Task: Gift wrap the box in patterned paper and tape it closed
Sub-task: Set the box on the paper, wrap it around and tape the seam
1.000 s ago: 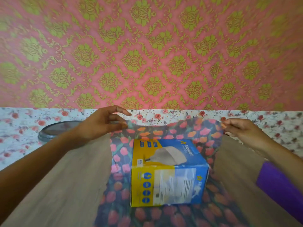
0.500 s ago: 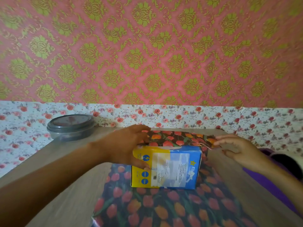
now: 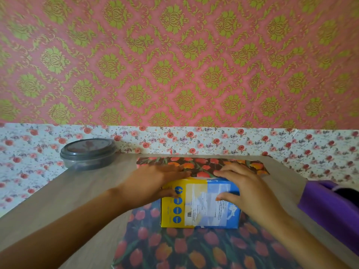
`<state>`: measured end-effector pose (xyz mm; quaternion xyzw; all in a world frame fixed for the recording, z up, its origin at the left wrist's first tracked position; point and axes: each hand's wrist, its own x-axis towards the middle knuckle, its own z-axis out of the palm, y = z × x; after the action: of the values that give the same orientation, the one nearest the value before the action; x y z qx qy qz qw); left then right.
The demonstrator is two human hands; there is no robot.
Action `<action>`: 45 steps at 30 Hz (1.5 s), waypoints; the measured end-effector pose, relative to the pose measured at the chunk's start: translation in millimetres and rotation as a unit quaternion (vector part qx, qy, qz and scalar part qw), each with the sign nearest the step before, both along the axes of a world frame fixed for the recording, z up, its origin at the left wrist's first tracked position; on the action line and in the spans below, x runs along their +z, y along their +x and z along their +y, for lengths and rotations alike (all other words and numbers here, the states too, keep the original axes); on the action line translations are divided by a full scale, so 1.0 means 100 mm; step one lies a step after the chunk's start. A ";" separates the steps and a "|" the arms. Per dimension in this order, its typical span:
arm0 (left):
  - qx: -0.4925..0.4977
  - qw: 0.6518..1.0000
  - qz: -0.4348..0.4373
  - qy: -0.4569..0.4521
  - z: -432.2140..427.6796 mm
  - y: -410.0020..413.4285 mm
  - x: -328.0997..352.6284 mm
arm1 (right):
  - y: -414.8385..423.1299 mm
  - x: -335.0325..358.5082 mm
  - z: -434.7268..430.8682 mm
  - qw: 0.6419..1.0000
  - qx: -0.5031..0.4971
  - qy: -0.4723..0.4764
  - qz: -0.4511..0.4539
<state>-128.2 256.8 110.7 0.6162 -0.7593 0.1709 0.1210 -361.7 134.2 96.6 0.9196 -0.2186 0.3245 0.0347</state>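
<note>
Both hands pressed the patterned paper (image 3: 202, 165) down over the box (image 3: 200, 209) on the counter (image 3: 77, 200).
I saw the blue-and-yellow box standing mid-counter on the tulip sheet, with the far flap folded over its top. The left hand (image 3: 153, 183) lay flat on the flap, fingers straight and together. The right hand (image 3: 246, 193), at its 3 o'clock, had its fingers slightly spread. Both thumbs touched the box front. A lidded grey container (image 3: 88, 155) sat at the box's 10 o'clock.

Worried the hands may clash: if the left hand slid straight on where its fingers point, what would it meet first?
Likely the right hand, at its fingers: the left hand lies flat on the paper atop the box, pointing right; both seem level.
</note>
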 end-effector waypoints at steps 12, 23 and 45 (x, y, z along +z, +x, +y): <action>0.098 0.983 -0.094 -0.128 -0.17 -0.22 -0.62 | 0.20 -0.51 -0.33 0.990 -0.020 -0.124 -0.065; -0.136 0.971 0.174 0.093 -0.10 -0.51 -0.94 | 0.29 -0.53 -0.37 0.978 -0.092 -0.177 -0.070; -0.107 0.964 0.074 0.231 -0.02 -0.50 -0.96 | 0.36 -0.43 -0.22 0.979 -0.119 -0.161 -0.034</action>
<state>-178.2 255.2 14.4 0.5532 -0.8288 -0.0687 0.0487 -325.7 112.2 54.1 0.8576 -0.2728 0.3801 0.2136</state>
